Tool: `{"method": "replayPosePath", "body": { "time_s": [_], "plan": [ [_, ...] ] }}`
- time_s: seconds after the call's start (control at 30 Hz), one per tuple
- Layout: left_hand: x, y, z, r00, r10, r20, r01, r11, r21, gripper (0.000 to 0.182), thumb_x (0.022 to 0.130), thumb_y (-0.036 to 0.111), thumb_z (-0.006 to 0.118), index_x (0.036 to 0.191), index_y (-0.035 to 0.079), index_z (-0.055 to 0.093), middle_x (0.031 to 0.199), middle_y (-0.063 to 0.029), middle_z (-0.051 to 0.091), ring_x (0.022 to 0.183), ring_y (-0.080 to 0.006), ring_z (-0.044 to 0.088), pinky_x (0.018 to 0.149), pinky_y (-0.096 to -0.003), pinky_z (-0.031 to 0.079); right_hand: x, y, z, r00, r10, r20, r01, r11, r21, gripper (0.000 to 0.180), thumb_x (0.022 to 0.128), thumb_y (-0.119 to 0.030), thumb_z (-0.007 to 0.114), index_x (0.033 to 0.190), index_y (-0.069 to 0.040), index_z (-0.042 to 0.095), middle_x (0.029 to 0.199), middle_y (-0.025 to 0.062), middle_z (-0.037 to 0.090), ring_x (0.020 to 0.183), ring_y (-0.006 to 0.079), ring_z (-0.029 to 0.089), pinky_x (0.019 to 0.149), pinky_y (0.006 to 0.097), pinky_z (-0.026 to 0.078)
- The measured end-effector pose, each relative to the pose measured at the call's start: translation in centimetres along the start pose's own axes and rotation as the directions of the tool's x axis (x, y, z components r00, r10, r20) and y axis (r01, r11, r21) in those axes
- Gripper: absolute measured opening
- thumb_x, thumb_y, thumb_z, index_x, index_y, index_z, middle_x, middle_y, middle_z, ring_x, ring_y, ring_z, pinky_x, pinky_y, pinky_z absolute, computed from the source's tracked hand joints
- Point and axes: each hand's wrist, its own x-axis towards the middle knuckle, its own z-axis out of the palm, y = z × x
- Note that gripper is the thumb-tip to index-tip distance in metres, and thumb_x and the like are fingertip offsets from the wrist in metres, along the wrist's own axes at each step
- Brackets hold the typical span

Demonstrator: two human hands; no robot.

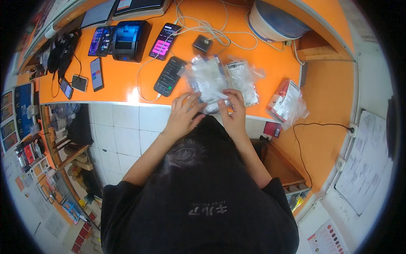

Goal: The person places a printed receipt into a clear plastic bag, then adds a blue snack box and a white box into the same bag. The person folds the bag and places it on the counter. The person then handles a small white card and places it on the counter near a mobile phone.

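Observation:
A flat packet wrapped in clear plastic [207, 77] lies at the front edge of the orange desk, right before me. My left hand [184, 112] has its fingers spread over the packet's near left corner, with the thumb low by the edge. At the near right corner, my right hand [234, 106] pinches the wrapping between thumb and fingers. Glare on the plastic hides most of what is inside. Just right of it rests a second plastic-wrapped packet [239, 74] with a printed label, partly behind my right hand.
A red and white box in plastic [284, 100] sits at the desk's right edge. Left of the packets lie a smartphone on a cable [169, 76], a pink-screened phone [163, 43] and a black label printer [130, 41]. Behind are a black charger [202, 43], looped white cables and a round tub [272, 22].

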Motion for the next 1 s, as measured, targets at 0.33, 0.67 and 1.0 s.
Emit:
{"method": "replayPosePath", "body": {
  "time_s": [0.33,0.67,1.0],
  "plan": [
    [-1.0,-1.1,0.7,0.993,0.025,-0.119,-0.030,0.999,-0.036,0.038,0.083,0.026,0.085,0.116,0.013,0.071,0.150,-0.0120,0.052,0.140,-0.0393,0.042,0.111,-0.0536,0.036,1.1,0.2,3.8,0.978,-0.202,-0.052,0.144,0.835,-0.532,0.026,0.079,-0.021,0.082,0.093,-0.002,0.070,0.112,0.0127,0.058,0.112,0.0317,0.054,0.100,0.0485,0.033],
    [-1.1,-2.1,-0.3,0.985,0.169,-0.018,-0.168,0.984,0.067,0.054,0.076,0.018,0.084,0.126,0.016,0.065,0.157,-0.0112,0.045,0.143,-0.0416,0.037,0.113,-0.0587,0.031,0.8,-2.4,5.5,0.943,-0.166,-0.287,-0.036,0.807,-0.589,0.078,0.076,-0.028,0.086,0.142,-0.006,0.050,0.135,0.0250,0.045,0.125,0.0452,0.040,0.105,0.0563,0.032],
    [-0.2,-4.3,0.7,0.931,0.364,-0.026,-0.359,0.927,0.113,0.055,0.078,0.017,0.082,0.130,0.018,0.064,0.151,-0.0147,0.051,0.139,-0.0415,0.043,0.111,-0.0566,0.034,-6.2,-0.3,4.3,0.689,-0.422,-0.589,0.044,0.836,-0.548,0.041,0.091,-0.009,0.068,0.128,0.001,0.056,0.117,0.0251,0.056,0.115,0.0431,0.054,0.102,0.0507,0.043]
  ]
}}
